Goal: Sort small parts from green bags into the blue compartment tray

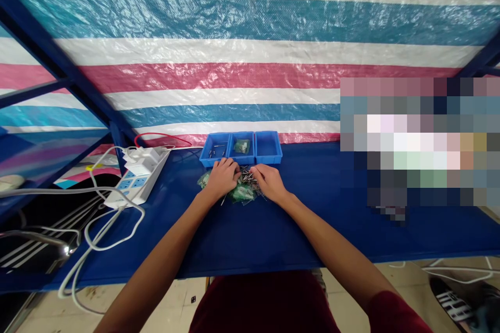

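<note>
A pile of green-and-clear small packets (242,193) lies on the blue table, with thin metal pin-like pieces (248,175) mixed in it. At the pile's left side is my left hand (222,177), its fingers curled together and pointing down. On the other side, my right hand (269,181) has its fingers bent inward at the metal pieces. What either hand holds is hidden. Just behind the hands stands a row of blue trays: the left tray (202,158) has a few thin metal pieces, the middle tray (242,160) a green packet (242,146). The right tray (268,159) is beside them.
A white power strip (135,187) with plugged-in adapters (141,160) and loose cables (136,229) occupies the table's left side. A striped plastic sheet (250,52) hangs behind the blue table (250,250). Blue frame bars (70,73) slant at the left. A blurred area covers the right.
</note>
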`<action>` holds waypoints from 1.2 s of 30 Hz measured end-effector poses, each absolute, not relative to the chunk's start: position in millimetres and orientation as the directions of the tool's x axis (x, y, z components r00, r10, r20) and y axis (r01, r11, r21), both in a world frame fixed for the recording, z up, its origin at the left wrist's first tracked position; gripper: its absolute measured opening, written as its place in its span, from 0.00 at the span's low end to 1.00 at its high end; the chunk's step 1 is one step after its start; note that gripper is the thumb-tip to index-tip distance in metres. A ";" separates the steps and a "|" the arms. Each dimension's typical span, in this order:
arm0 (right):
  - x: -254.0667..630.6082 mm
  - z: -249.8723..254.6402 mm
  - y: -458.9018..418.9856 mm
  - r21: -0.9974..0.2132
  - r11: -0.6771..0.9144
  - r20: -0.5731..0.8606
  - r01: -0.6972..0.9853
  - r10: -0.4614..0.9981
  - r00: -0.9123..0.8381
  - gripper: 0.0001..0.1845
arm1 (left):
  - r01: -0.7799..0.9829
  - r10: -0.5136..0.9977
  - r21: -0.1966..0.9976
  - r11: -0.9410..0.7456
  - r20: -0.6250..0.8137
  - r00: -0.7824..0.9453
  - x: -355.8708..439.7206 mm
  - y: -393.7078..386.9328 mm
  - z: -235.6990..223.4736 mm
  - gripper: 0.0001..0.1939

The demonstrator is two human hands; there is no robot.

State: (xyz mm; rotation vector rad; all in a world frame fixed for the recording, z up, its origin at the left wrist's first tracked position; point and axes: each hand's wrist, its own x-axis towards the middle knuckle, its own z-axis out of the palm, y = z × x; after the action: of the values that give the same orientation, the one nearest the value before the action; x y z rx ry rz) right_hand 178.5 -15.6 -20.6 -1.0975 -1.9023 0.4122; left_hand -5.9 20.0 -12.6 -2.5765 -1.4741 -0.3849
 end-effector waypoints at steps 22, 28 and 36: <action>178.7 -19.5 -16.2 -0.644 0.553 0.518 0.528 0.824 -0.230 0.22 | 0.865 0.840 0.155 -0.477 0.369 0.397 -1.8 19.1 -16.1 0.08; 178.3 -18.2 -16.8 -0.668 0.535 0.561 0.517 0.819 -0.123 0.17 | 0.747 0.723 0.223 -0.627 0.524 0.450 -2.8 15.6 -8.8 0.13; 177.8 -22.1 -13.2 -0.666 0.548 0.570 0.507 0.812 -0.128 0.15 | 0.595 0.570 0.259 -0.761 0.705 0.423 0.0 10.0 -8.7 0.12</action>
State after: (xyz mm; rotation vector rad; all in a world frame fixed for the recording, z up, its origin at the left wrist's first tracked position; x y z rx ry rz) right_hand 177.8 -13.2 -22.1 -1.0931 -1.7885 0.3829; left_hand 0.0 10.0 -8.7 -2.6238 -1.0749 -1.2806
